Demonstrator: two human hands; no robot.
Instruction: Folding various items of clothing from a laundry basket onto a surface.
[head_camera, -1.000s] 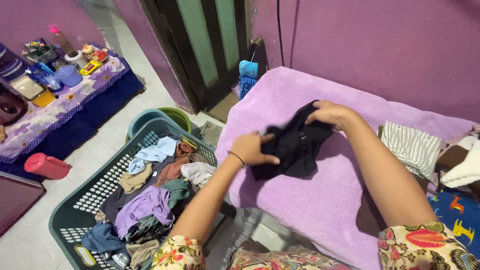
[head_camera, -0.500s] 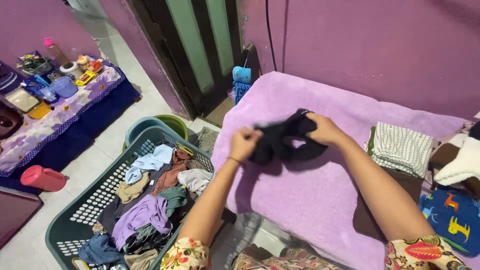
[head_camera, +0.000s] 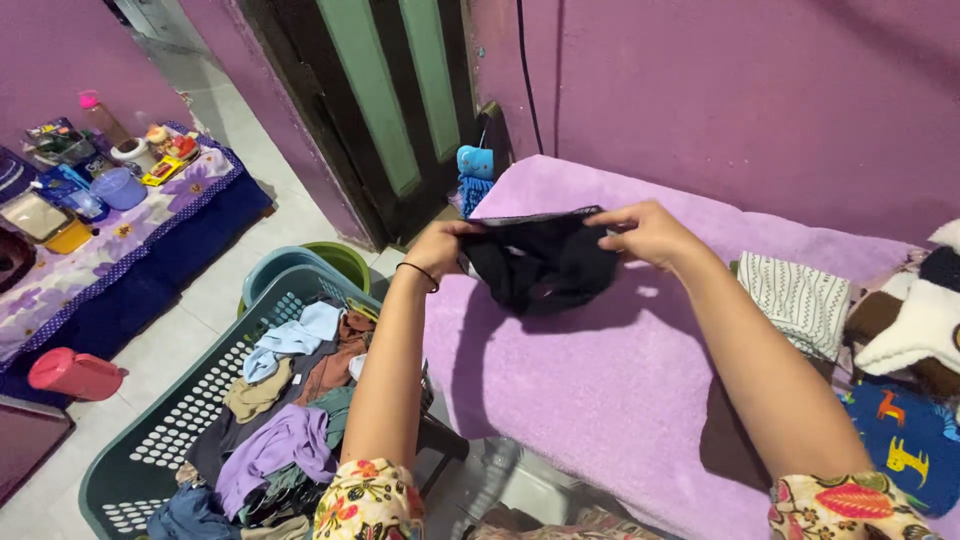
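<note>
A green laundry basket (head_camera: 190, 400) full of clothes sits low on the left. Past it, the left hand (head_camera: 440, 245) and the right hand (head_camera: 645, 232) each pinch the small black garment (head_camera: 540, 262), stretched above the purple towel (head_camera: 600, 400).

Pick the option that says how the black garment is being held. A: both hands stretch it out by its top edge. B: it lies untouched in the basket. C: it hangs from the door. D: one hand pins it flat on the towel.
A: the left hand and right hand each grip an end of the black garment, spread between them above the purple towel.
</note>
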